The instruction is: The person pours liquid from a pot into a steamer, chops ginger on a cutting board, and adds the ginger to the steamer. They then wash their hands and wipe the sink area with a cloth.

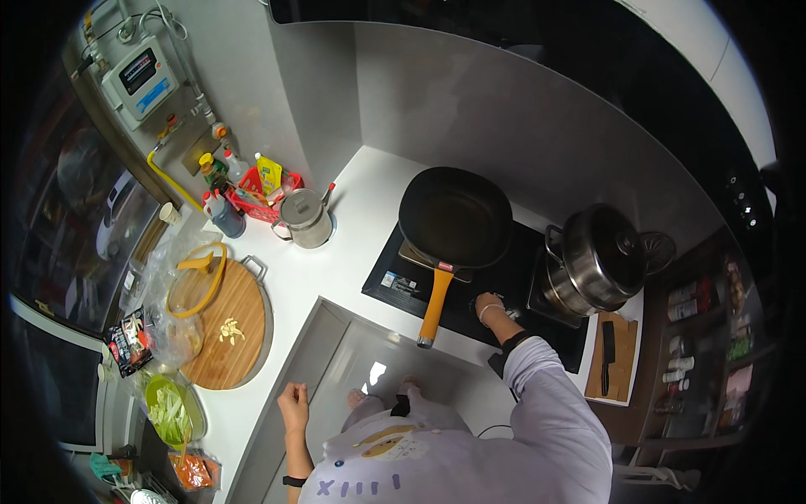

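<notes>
My right hand (488, 307) reaches down to the front of a black gas cooktop (441, 312), its fingers closed around a control knob that they mostly hide. Left of that hand, the orange handle (434, 305) of a dark frying pan (456, 214) points toward me. The pan sits over the left burner, and its inside looks bare. On the right burner stands a stainless steel pot (592, 277) with a lid. My left hand (294, 406) hangs by the counter's edge, fingers curled in, with nothing visible in it.
Sliced garlic (232, 330) lies on a round wooden cutting board (245, 296), beside an orange-rimmed lid (217, 277). A green bowl (198, 416) holds chopped vegetables. A metal oil pot (308, 220) stands near a red basket (252, 183). A cleaver (607, 353) lies right of the cooktop.
</notes>
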The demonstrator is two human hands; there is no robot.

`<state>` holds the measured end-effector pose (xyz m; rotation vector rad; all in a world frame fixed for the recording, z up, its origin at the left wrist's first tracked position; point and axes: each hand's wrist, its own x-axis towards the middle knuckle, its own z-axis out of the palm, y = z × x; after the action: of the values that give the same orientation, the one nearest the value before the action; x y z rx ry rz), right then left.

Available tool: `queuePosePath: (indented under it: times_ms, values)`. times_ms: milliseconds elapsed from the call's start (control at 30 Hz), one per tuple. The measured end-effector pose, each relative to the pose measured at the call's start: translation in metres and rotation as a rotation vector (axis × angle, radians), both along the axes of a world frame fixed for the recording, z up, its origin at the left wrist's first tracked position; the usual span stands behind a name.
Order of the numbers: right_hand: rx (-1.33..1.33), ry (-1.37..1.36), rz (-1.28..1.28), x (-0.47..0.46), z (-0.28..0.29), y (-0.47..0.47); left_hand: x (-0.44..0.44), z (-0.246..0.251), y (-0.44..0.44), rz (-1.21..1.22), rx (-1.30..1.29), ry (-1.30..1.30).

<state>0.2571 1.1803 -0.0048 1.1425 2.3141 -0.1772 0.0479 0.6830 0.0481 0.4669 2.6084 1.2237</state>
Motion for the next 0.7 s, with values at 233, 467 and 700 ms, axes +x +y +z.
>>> queuePosePath:
  times_ms: [233, 467, 700]
  values:
    - [0.078, 0.029, 0.088, 0.01, -0.013, -0.004, -0.009, -0.005, 0.018, -0.122, 0.001, 0.019]
    - [0.153, 0.099, 0.153, 0.017, -0.025, -0.003, -0.012, -0.003, 0.025, -0.189, 0.032, 0.07]
    - [0.166, 0.064, 0.24, 0.021, -0.013, -0.002, -0.018, -0.003, 0.023, -0.156, 0.05, 0.077]
